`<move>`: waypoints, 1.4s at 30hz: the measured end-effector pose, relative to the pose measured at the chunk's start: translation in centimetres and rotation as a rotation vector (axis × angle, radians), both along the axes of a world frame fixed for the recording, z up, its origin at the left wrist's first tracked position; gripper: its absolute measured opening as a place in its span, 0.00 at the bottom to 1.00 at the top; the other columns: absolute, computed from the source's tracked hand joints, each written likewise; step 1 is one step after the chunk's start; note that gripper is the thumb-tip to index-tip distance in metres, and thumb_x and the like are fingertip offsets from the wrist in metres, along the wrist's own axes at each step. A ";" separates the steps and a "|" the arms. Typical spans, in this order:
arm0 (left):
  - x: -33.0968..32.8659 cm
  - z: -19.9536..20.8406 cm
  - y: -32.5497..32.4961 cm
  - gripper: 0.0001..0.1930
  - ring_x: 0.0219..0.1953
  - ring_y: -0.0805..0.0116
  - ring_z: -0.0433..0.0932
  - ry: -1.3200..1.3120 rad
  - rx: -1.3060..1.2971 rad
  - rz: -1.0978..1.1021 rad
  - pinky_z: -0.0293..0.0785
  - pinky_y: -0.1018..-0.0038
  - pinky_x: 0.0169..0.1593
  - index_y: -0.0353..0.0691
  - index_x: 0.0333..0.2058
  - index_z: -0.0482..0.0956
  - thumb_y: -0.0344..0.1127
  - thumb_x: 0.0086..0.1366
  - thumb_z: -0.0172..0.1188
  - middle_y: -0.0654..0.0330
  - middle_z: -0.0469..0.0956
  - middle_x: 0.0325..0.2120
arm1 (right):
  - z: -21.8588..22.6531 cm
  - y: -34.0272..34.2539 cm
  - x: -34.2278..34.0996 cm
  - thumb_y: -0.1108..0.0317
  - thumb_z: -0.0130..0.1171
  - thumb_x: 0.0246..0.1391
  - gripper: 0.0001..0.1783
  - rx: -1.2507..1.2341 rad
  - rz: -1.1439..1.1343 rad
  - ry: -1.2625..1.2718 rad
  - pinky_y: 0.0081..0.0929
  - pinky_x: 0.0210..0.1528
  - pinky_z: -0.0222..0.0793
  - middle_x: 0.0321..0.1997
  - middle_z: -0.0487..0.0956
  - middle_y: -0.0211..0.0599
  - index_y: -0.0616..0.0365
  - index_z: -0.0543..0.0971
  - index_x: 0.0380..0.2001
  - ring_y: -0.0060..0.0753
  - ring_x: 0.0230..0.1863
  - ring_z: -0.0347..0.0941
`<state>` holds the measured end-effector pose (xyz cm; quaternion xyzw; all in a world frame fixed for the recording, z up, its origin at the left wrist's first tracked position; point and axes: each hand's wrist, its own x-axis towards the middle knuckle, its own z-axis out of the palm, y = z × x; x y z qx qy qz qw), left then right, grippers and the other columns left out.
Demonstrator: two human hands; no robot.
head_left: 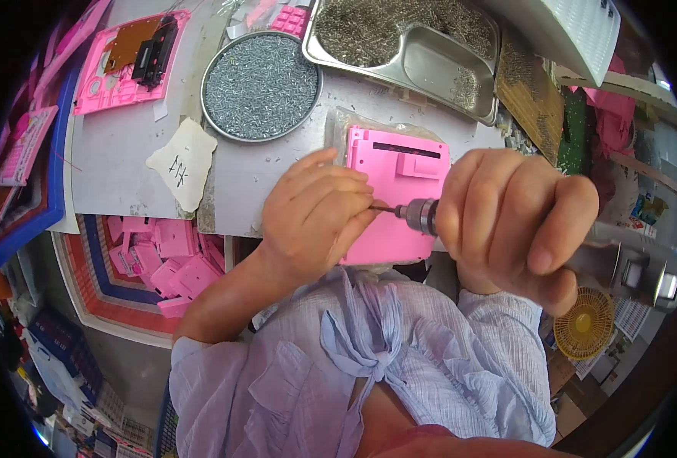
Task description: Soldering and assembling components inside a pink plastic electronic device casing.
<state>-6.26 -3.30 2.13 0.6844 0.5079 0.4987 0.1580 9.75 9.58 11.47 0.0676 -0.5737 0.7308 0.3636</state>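
My right hand (506, 214) is wrapped round an electric screwdriver (625, 267), held almost level with its bit pointing left. At the bit's tip, the thumb and fingers of my left hand (308, 206) are pinched together. Whatever small thing they grip there is hidden. Beneath both hands a flat pink plastic casing (376, 237) lies at the table's near edge. It has a dark slot and a raised block near its far side. Clear plastic wrap (342, 122) shows under the casing.
A round metal tray (204, 95) of small silver screws and a steel tray (437, 61) of small metal pieces stand beyond. Left are torn paper (182, 168), a pink casing with a brown board (128, 49), and a bin (86, 286) of pink parts below the tabletop.
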 end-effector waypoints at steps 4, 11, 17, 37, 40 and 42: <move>-5.5 0.2 3.0 0.22 0.56 0.56 0.75 0.165 -0.089 0.173 0.62 0.51 0.62 0.39 0.46 0.81 0.39 0.53 0.75 0.55 0.79 0.52 | -1.4 1.1 -1.2 0.55 0.60 0.66 0.12 0.093 -0.210 -0.108 0.25 0.19 0.59 0.16 0.68 0.21 0.51 0.73 0.40 0.22 0.16 0.62; -8.7 -2.7 3.8 0.05 0.48 0.63 0.73 0.491 -0.264 0.512 0.58 0.54 0.60 0.49 0.28 0.86 0.39 0.56 0.72 0.70 0.79 0.41 | -4.0 2.7 -3.0 0.59 0.57 0.68 0.12 0.061 -0.147 -0.186 0.29 0.23 0.58 0.17 0.67 0.28 0.57 0.71 0.39 0.25 0.19 0.61; -9.1 -3.3 4.0 0.03 0.44 0.67 0.75 0.407 -0.163 0.506 0.59 0.57 0.57 0.49 0.30 0.86 0.38 0.59 0.70 0.70 0.80 0.31 | -6.0 2.2 -3.2 0.66 0.57 0.67 0.10 0.300 -0.387 -0.312 0.29 0.19 0.58 0.16 0.70 0.32 0.56 0.69 0.33 0.24 0.16 0.60; -2.1 -2.5 -0.2 0.12 0.38 0.62 0.76 0.063 0.023 0.203 0.65 0.63 0.48 0.47 0.34 0.84 0.30 0.50 0.73 0.66 0.79 0.33 | -2.6 -1.6 -2.1 0.58 0.62 0.65 0.13 0.135 -0.354 -0.291 0.27 0.19 0.60 0.16 0.67 0.26 0.53 0.71 0.36 0.23 0.16 0.62; -1.1 -2.6 -1.2 0.12 0.37 0.63 0.76 0.044 0.018 0.197 0.64 0.63 0.48 0.47 0.34 0.84 0.30 0.49 0.74 0.67 0.79 0.33 | -0.8 -2.3 -1.1 0.50 0.60 0.66 0.16 0.042 -0.215 -0.187 0.26 0.19 0.61 0.17 0.68 0.23 0.50 0.72 0.40 0.22 0.17 0.62; -1.0 -2.4 -1.1 0.13 0.37 0.63 0.76 0.045 0.033 0.194 0.64 0.63 0.48 0.48 0.34 0.84 0.30 0.48 0.74 0.67 0.79 0.33 | -0.8 -2.8 -0.9 0.50 0.59 0.66 0.17 0.065 -0.206 -0.187 0.25 0.19 0.61 0.17 0.68 0.23 0.50 0.72 0.40 0.22 0.17 0.62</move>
